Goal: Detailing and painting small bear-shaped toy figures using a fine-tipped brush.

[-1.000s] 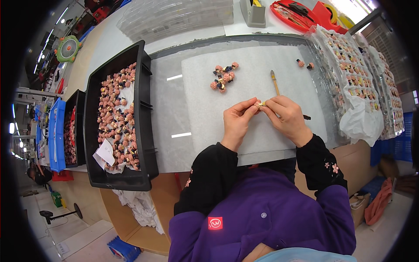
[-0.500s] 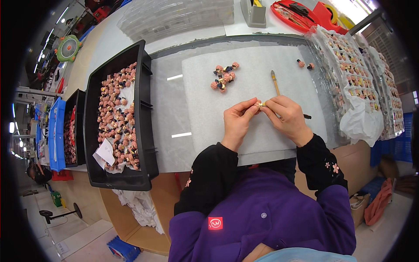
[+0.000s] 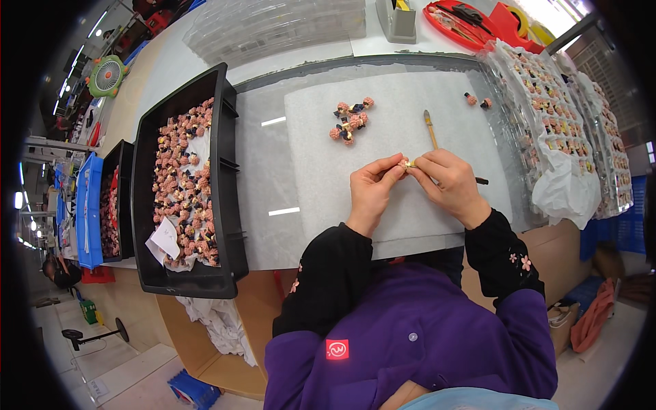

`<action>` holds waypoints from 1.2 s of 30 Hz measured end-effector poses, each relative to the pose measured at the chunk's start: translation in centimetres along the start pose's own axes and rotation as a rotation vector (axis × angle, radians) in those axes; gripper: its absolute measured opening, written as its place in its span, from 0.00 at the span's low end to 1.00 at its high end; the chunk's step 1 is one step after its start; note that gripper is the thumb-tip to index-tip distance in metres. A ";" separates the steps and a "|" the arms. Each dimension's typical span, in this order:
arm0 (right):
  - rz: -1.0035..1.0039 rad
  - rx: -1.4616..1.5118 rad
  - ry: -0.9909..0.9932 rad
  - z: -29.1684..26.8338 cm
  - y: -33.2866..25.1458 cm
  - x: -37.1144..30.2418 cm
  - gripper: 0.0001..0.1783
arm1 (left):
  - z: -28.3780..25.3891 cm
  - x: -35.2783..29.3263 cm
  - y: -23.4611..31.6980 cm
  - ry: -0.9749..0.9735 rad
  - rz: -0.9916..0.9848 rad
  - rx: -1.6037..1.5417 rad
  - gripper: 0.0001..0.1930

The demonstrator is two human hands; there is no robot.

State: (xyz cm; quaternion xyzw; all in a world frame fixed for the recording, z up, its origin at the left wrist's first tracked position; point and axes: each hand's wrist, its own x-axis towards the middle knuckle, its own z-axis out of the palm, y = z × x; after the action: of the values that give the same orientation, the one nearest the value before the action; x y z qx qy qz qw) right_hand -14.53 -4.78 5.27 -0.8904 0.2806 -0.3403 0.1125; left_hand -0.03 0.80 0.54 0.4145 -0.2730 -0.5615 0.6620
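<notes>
Pinched in the fingertips of my left hand (image 3: 372, 193) is a small pink-and-cream figurine (image 3: 404, 165), mostly covered by fingers. My right hand (image 3: 447, 184) is closed too, its thumb and fingertips meeting at the same piece. A thin tool with a dark end (image 3: 482, 181) sticks out beyond the right hand and seems to be in its grip; its working tip is hidden or too small to make out. Below both hands lies a white sheet (image 3: 321, 198). A wooden-handled brush (image 3: 430, 126) rests on it, and a cluster of pink-and-navy figurines (image 3: 351, 121) lies farther off.
A black crate (image 3: 229, 178) full of similar figurines stands at left, with a paper slip (image 3: 165, 237) inside. Two loose figurines (image 3: 478, 101) lie at far right, by clear blister trays (image 3: 557, 123) of pieces. Clear stacked trays (image 3: 273, 27) and a red tray (image 3: 458, 24) occupy the back.
Both hands keep nearly the same place and pinch. The dark end of the thin tool has shifted very slightly.
</notes>
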 end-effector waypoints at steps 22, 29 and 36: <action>-0.005 -0.098 0.027 0.2 -0.3 -0.1 0.06 | -0.2 0.2 -0.3 -0.025 0.007 -0.039 0.12; -0.017 -0.126 0.012 0.1 -0.5 0.1 0.06 | -0.2 0.2 -0.3 -0.020 -0.001 -0.041 0.12; -0.027 -0.142 0.008 0.1 -0.6 0.1 0.06 | -0.2 0.2 -0.3 -0.022 -0.006 -0.036 0.12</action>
State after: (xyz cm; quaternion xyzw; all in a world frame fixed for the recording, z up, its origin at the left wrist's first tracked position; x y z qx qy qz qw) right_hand -14.22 -4.36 5.48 -0.8984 0.2925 -0.3247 0.0434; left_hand 0.05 0.61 0.14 0.3971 -0.2688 -0.5729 0.6647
